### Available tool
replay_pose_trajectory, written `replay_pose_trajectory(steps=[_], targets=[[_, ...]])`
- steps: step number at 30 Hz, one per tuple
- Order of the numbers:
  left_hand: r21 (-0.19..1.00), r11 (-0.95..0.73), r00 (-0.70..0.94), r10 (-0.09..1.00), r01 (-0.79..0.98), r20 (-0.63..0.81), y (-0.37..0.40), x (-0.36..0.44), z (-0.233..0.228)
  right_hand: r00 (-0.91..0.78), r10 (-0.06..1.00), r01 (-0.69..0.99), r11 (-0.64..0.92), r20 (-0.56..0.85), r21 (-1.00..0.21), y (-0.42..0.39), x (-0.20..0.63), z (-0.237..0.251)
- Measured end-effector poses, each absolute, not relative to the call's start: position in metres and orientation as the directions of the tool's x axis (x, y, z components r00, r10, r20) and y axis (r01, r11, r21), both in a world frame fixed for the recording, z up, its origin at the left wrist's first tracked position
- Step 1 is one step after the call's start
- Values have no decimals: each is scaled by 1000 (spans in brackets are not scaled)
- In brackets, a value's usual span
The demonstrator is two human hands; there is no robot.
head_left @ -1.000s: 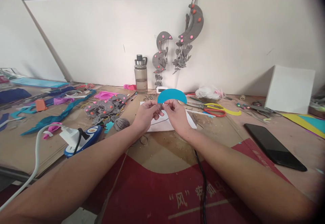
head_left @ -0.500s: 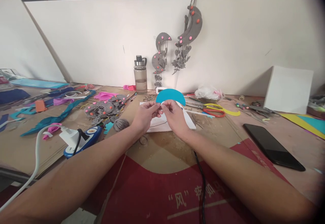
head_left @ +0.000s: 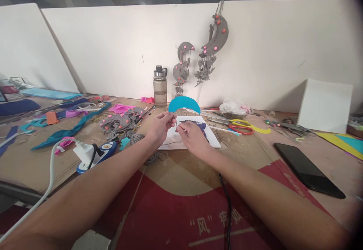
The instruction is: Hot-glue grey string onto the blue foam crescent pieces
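Note:
My left hand (head_left: pixel 161 128) is closed in a pinch at the left tip of a teal blue crescent (head_left: pixel 184 103), which stands up beyond my fingers. My right hand (head_left: pixel 190 135) is close by on the right, a little lower, its thumb and fingers pinched together. A thin strand of grey yarn (head_left: pixel 170 143) trails below the hands, and its end seems to lie in the right fingers. Under the hands is a white board (head_left: pixel 211 138). A dark blue glue gun (head_left: pixel 200 125) rests on it, partly hidden by my right hand.
Scissors (head_left: pixel 238 125) lie right of the board, and a black phone (head_left: pixel 307 168) farther right. Left are a yarn ball (head_left: pixel 136 139), grey felt pieces (head_left: pixel 121 120) and a power strip (head_left: pixel 109 149). A bottle (head_left: pixel 160 87) stands behind. A black cable (head_left: pixel 227 204) crosses the front.
My hands, touching before, have drawn apart, the right one lower. The crescent has shifted left with my left hand, and the glue gun shows more. The view has tilted up slightly.

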State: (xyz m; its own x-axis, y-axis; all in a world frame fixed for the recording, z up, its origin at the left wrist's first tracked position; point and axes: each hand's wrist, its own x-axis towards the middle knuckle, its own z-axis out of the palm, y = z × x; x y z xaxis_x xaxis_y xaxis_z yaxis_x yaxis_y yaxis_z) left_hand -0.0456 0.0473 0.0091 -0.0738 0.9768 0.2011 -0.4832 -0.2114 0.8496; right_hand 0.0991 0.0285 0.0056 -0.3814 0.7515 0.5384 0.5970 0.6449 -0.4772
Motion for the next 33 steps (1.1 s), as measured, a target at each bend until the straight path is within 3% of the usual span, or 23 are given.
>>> replay_pose_trajectory(steps=[2,4,8,10,13,16,19,22,24,27,33], targets=[[826,-243,-142,970,-509,198,53,-51,7,-394,724,709,631,566,-315,30,106,14],[806,-261,-211,962,-532,172,58,-56,5,-310,787,845,485,533,-224,34,116,22],[797,-261,-259,956,-544,137,64,-61,-2,-122,957,984,150,263,-91,49,135,27],[814,-237,-247,962,-531,119,65,-60,-8,-113,986,982,130,122,-139,57,141,21],[847,-181,-218,973,-500,79,67,-56,-19,-99,993,956,114,68,-271,67,148,10],[859,-175,-201,976,-481,87,68,-54,-25,11,995,875,36,96,-484,77,152,4],[861,-175,-217,973,-478,78,69,-54,-26,190,970,679,-20,149,-734,87,152,5],[863,-167,-227,972,-477,63,70,-55,-26,255,941,548,51,224,-835,91,146,6],[864,-163,-222,973,-477,60,70,-55,-26,293,914,366,164,281,-916,88,140,7],[864,-157,-220,974,-478,56,71,-56,-26,251,899,152,330,359,-932,75,127,8],[882,-154,-213,975,-445,63,68,-55,-23,-184,858,153,508,480,-848,47,111,8]])
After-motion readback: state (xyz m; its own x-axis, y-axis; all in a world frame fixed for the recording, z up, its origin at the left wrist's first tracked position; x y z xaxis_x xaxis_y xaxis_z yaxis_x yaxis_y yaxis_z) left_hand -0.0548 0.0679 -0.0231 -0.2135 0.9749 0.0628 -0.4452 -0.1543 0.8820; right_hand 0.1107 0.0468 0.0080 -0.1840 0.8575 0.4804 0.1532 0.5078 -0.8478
